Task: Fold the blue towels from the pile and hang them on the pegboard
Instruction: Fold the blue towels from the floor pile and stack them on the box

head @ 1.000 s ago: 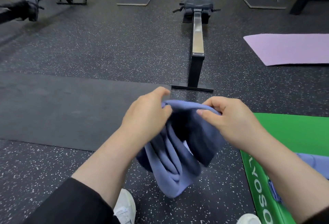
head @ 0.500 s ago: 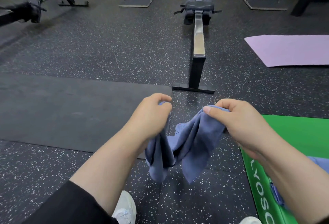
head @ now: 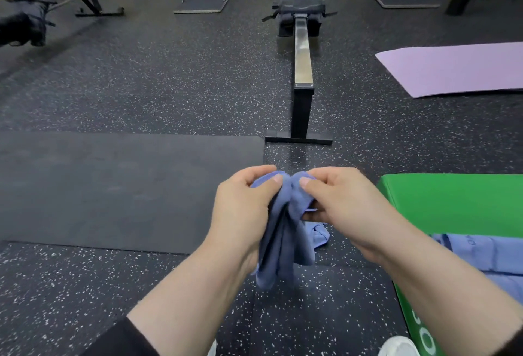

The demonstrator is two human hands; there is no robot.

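A blue towel (head: 283, 242) hangs bunched in front of me above the speckled floor. My left hand (head: 243, 208) pinches its top edge between thumb and fingers. My right hand (head: 342, 205) pinches the top edge right beside it, the two hands almost touching. The cloth drops in folds between my wrists. More blue towels (head: 486, 254) lie on the green box (head: 452, 203) at the right, partly hidden by my right forearm. No pegboard is in view.
A black mat (head: 113, 186) lies on the floor to the left. A rowing machine (head: 302, 78) runs straight ahead. A purple mat (head: 458, 70) lies at the far right. Stands and gym gear line the back wall. My white shoes (head: 399, 347) show at the bottom.
My hands spread the towel apart half a second ago and have now come together, bringing its top corners side by side. The cloth hangs narrower and longer.
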